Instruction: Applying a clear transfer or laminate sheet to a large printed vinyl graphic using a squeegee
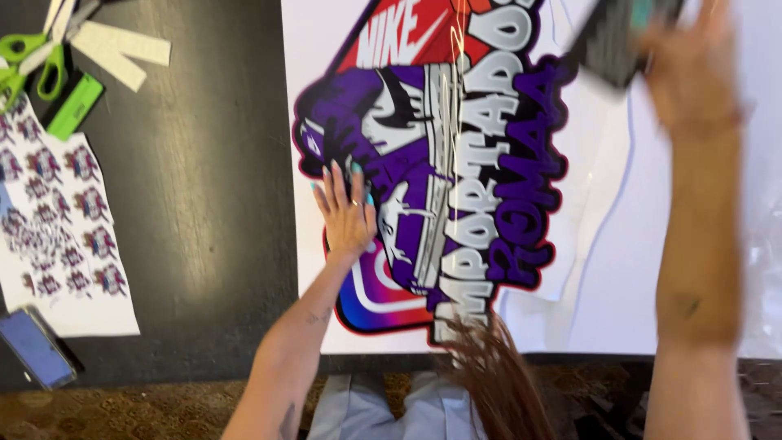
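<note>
Dark matte table (204,187), wood grain faint, front edge running along the bottom with patterned carpet below. On its right half lies the big decal (456,163): glossy white sheet, flat, cartoon sneaker print in purple, red and grey with block lettering; long axis runs away from the person, lettering reads sideways, sneaker toe toward the near edge. Decal's near edge sits just short of the table's front edge, its left edge straight, bare table left of it. A translucent backing layer looks partly lifted right of the print, blurry, not sure. Left hand (346,216) flat on the decal's left part, fingers spread, palm down, pressing, gripping nothing. Right hand (692,73) raised over the decal's far right corner, motion-blurred, closed around a dark flat tool (619,41), probably a squeegee. Left of the decal, well apart: small sticker sheet (61,220), matte white strips, green scissors (32,57), phone (37,346) at the table's front edge.
</note>
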